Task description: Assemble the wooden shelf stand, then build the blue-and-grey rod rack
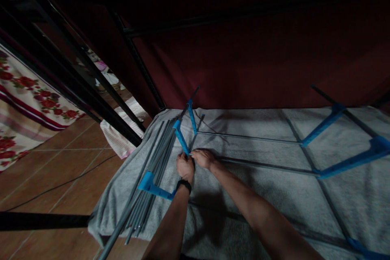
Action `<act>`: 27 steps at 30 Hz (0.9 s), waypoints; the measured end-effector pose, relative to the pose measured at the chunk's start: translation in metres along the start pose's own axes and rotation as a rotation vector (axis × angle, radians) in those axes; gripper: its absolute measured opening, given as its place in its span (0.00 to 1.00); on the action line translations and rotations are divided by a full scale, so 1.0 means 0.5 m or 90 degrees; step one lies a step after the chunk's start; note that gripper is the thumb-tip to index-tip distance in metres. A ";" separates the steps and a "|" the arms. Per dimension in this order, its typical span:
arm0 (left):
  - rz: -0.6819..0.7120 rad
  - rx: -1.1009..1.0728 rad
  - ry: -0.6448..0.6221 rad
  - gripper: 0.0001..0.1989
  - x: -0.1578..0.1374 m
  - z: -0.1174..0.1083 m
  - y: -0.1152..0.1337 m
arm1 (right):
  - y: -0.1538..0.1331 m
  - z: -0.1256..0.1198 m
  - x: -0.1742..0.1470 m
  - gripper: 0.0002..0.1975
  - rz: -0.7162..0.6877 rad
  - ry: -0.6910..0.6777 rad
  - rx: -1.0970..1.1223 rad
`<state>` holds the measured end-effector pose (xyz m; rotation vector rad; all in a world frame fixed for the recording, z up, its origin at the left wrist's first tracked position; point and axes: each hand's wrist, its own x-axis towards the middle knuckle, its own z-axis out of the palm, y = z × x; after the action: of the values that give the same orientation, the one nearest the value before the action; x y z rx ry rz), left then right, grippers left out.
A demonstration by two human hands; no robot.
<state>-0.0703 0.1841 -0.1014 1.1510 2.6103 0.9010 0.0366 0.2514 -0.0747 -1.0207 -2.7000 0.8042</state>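
My left hand (185,166), with a dark band at its wrist, is closed around the lower end of a blue plastic bracket (182,138). Right beside it, my right hand (202,157) pinches the left end of a grey metal tube (262,164) at that same joint. The exact fit of tube and bracket is hidden by my fingers. That tube runs right to another blue bracket (350,163). Behind it, a thinner tube (250,136) joins two further brackets, one at left (192,117) and one at right (321,126). Nearer me, a blue bracket (157,188) lies by my left forearm.
Several loose grey tubes (152,183) lie bundled on the grey blanket (122,203) at left. A dark red panel (243,65) rises behind. Black metal bars (91,89) stand at left, above a tiled floor (61,166) with a cable (61,183) and flowered cloth (33,101).
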 end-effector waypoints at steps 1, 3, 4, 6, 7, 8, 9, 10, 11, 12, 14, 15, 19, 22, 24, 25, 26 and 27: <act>0.002 0.005 0.001 0.16 0.000 0.001 0.000 | -0.001 -0.001 -0.001 0.16 0.000 0.000 -0.003; 0.007 0.014 0.003 0.16 0.000 0.002 0.000 | -0.003 -0.001 -0.002 0.16 0.000 0.000 -0.006; 0.009 0.019 0.004 0.16 0.000 0.002 0.001 | -0.003 -0.001 -0.002 0.16 -0.001 0.001 -0.007; 0.013 0.028 0.007 0.16 -0.002 0.001 0.002 | -0.004 -0.001 -0.002 0.16 -0.001 0.003 -0.008; 0.016 0.033 0.008 0.15 -0.003 0.000 0.004 | -0.004 -0.001 -0.001 0.16 0.000 0.004 -0.007; 0.019 0.039 0.010 0.15 -0.004 -0.001 0.005 | -0.004 -0.001 -0.001 0.16 0.002 0.004 -0.007; 0.023 0.045 0.012 0.15 -0.005 -0.002 0.007 | -0.004 0.000 0.000 0.16 0.003 0.003 -0.006; 0.025 0.051 0.014 0.15 -0.006 -0.003 0.008 | -0.003 0.000 0.001 0.16 0.004 0.002 -0.005; 0.025 0.058 0.015 0.15 -0.007 -0.003 0.009 | -0.003 0.000 0.002 0.16 0.005 0.001 -0.004; 0.025 0.064 0.016 0.16 -0.007 -0.004 0.010 | -0.002 0.000 0.004 0.16 0.006 0.000 -0.003; 0.025 0.074 0.018 0.16 -0.007 -0.002 0.009 | -0.002 0.000 0.008 0.16 0.010 -0.002 -0.003; 0.028 0.079 0.020 0.15 -0.007 -0.001 0.008 | -0.002 0.000 0.009 0.16 0.012 -0.005 -0.003; 0.048 0.101 0.031 0.15 -0.008 0.002 0.005 | -0.001 0.000 0.012 0.15 0.018 -0.016 -0.009; 0.048 0.110 0.030 0.15 -0.010 0.000 0.009 | -0.004 0.001 0.009 0.15 0.026 -0.012 -0.015; 0.049 0.113 0.019 0.16 -0.012 -0.004 0.014 | -0.011 0.001 0.006 0.15 0.036 -0.006 -0.022; 0.048 0.114 0.013 0.16 -0.013 -0.006 0.017 | -0.016 0.001 0.003 0.16 0.042 -0.001 -0.026; 0.045 0.113 0.007 0.16 -0.014 -0.008 0.019 | -0.023 0.001 -0.001 0.17 0.048 0.006 -0.030; 0.041 0.111 0.003 0.16 -0.014 -0.010 0.021 | -0.031 0.000 -0.006 0.17 0.055 0.014 -0.035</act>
<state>-0.0608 0.1821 -0.0920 1.2820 2.7147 0.6985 0.0300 0.2398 -0.0662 -1.1579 -2.6889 0.7324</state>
